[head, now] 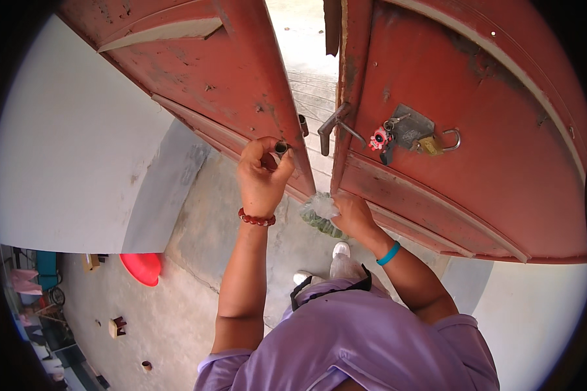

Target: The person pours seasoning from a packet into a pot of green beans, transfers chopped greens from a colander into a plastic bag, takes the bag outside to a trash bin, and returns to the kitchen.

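My left hand point(265, 173), with a red bead bracelet at the wrist, grips a short round metal tube point(281, 147) on the left red metal door leaf point(215, 93). My right hand point(354, 215) holds the gathered top of a clear plastic bag point(323, 212) with green contents, low in front of the doors. Above the right hand, a metal bolt handle point(328, 132) sticks out at the edge of the right red door leaf point(420, 58). A brass padlock point(430, 145) with its shackle open and a bunch of keys with a pink figure point(380, 139) hang by a metal plate on that leaf.
Between the door leaves a gap shows pale paving point(305, 73) outside. White-and-grey walls point(78, 146) flank the doors. On the concrete floor point(186, 303) to the left are a red plastic basin point(144, 268), a small stool point(117, 327) and a wheeled item among clutter.
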`<state>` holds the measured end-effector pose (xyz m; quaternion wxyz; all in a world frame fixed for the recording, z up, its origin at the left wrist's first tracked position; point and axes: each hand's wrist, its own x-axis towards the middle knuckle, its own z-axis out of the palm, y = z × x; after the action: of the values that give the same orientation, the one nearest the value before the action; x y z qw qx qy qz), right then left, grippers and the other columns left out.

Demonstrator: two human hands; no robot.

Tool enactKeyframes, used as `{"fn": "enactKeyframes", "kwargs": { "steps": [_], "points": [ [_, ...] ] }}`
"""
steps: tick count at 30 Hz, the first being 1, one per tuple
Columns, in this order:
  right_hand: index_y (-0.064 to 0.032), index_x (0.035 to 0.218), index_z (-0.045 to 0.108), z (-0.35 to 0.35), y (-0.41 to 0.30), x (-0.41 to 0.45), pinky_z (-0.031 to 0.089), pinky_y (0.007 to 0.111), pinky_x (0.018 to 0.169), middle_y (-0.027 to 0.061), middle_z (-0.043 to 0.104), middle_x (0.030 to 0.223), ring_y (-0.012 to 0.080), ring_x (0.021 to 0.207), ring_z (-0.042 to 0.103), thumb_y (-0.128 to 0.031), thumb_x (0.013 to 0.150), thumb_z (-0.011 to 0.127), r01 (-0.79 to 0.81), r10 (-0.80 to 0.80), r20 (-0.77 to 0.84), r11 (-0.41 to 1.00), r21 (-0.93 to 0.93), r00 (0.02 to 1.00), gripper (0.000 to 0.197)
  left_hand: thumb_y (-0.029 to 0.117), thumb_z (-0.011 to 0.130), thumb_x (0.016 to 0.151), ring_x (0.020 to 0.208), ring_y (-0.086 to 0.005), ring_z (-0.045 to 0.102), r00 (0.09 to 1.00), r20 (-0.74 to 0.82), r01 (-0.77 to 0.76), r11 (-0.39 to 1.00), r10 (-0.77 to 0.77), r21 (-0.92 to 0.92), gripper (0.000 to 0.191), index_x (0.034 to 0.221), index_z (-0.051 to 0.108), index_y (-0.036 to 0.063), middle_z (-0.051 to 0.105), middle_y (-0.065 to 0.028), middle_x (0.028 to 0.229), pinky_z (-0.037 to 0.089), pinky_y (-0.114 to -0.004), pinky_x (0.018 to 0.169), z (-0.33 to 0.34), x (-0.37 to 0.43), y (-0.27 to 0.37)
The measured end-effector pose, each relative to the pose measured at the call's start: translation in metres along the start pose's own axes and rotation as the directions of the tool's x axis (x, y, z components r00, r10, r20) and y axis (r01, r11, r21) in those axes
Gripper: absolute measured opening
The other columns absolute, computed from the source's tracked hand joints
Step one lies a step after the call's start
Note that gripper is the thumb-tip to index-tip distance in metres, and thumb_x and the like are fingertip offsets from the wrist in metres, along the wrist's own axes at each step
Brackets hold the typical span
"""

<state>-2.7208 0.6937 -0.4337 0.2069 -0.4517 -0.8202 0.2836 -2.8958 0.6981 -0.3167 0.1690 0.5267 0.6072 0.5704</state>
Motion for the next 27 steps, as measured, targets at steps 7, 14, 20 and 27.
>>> {"fn": "enactKeyframes", "kwargs": {
  "steps": [7, 14, 20, 27],
  "points": [
    [-0.0022, 0.067, 0.052, 0.009, -0.034, 0.001, 0.041, 0.043, 0.062, 0.0169, 0.053, 0.070, 0.0350, 0.070, 0.053, -0.005, 0.059, 0.055, 0.010, -0.010, 0.006, 0.999, -0.039, 1.000, 0.009, 0.001, 0.059, 0.076, 0.058, -0.0030, 0.040, 0.996, -0.018, 0.080, 0.958, -0.088, -0.277, 0.012, 0.086, 0.053, 0.0021, 0.048, 0.0046, 0.073, 0.034, -0.017, 0.053, -0.080, -0.066, -0.012],
    [-0.0022, 0.071, 0.055, 0.041, -0.078, 0.022, 0.042, 0.042, 0.062, 0.0161, 0.054, 0.070, 0.0340, 0.070, 0.053, -0.006, 0.060, 0.055, 0.069, -0.069, 0.027, 0.998, 0.013, 0.997, 0.012, 0.009, 0.055, 0.080, 0.062, -0.0048, 0.045, 0.910, -0.013, 0.393, 0.872, -0.415, -0.292, 0.008, 0.084, 0.055, 0.0020, 0.055, -0.0009, 0.079, 0.037, -0.018, 0.058, -0.148, -0.153, -0.037],
    [-0.0021, 0.072, 0.055, 0.077, -0.125, 0.055, 0.043, 0.041, 0.063, 0.0161, 0.055, 0.072, 0.0335, 0.070, 0.055, -0.008, 0.060, 0.058, 0.153, -0.156, 0.041, 0.986, 0.059, 0.987, 0.013, 0.001, 0.057, 0.075, 0.105, -0.0218, 0.048, 0.899, 0.285, 0.373, 0.922, -0.332, -0.103, 0.048, 0.119, 0.038, -0.0039, 0.047, -0.0161, 0.115, 0.042, -0.029, 0.084, -0.120, -0.153, -0.047],
    [-0.0025, 0.069, 0.055, 0.107, -0.137, 0.099, 0.044, 0.041, 0.062, 0.0166, 0.055, 0.070, 0.0342, 0.070, 0.054, -0.008, 0.058, 0.059, 0.176, -0.185, 0.069, 0.978, 0.114, 0.980, 0.013, -0.002, 0.047, 0.080, 0.123, -0.0255, 0.027, 0.869, -0.168, 0.464, 0.884, -0.465, -0.047, 0.060, 0.130, 0.016, -0.0014, 0.025, -0.0193, 0.133, 0.029, -0.036, 0.097, -0.151, -0.162, -0.068]
  ]
}}
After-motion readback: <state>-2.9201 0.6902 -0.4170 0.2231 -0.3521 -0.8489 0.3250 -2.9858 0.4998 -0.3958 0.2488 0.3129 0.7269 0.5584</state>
